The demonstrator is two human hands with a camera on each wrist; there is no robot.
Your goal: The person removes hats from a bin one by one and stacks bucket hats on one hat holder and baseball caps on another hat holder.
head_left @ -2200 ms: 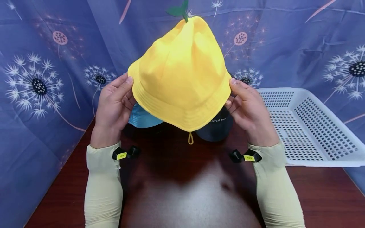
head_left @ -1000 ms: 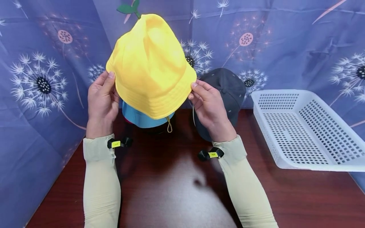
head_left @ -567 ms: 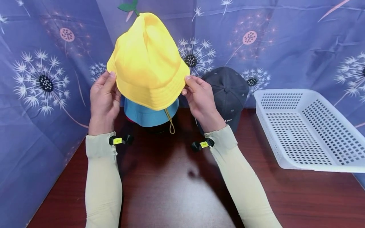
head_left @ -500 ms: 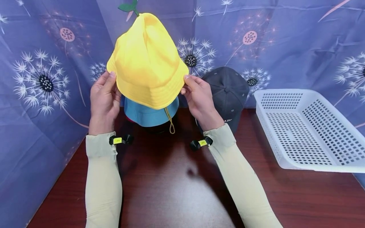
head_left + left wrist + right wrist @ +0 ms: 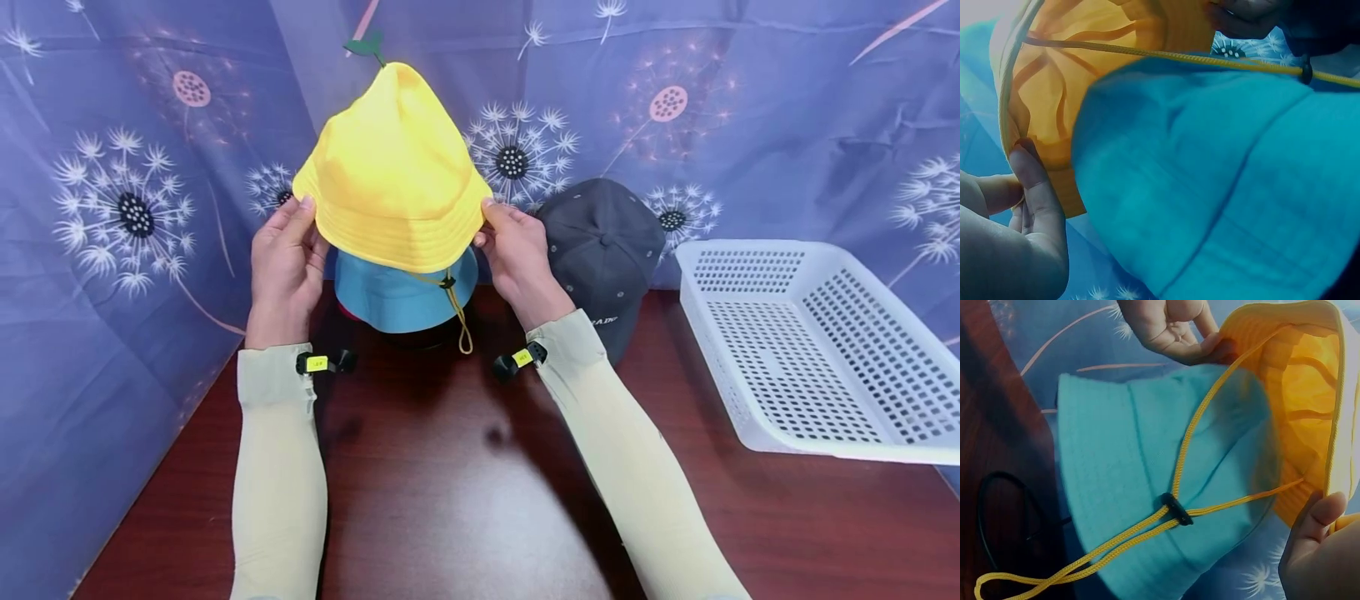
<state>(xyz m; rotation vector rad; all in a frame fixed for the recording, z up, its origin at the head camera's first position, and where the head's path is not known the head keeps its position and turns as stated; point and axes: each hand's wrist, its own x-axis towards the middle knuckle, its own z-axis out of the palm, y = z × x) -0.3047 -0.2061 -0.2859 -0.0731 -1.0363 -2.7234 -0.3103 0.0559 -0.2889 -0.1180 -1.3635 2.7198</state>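
Observation:
A yellow bucket hat with a green leaf sprout on its crown is held up between both hands. The left hand pinches its brim at the left, and the right hand pinches the brim at the right. Just below it stands a light blue bucket hat, its crown hidden in the head view. Both wrist views show the blue crown at the mouth of the yellow hat. A yellow chin cord with a black toggle hangs across the blue hat.
A dark grey baseball cap stands right of the right hand. Farther right, a white perforated basket sits on the dark red-brown table. Blue dandelion-print cloth hangs behind and at the left. Something red and black shows under the blue hat.
Both hands have carried the yellow hat leftward from in front of the caps to over the blue hat, then lowered it a little. The grey cap has come into fuller view.

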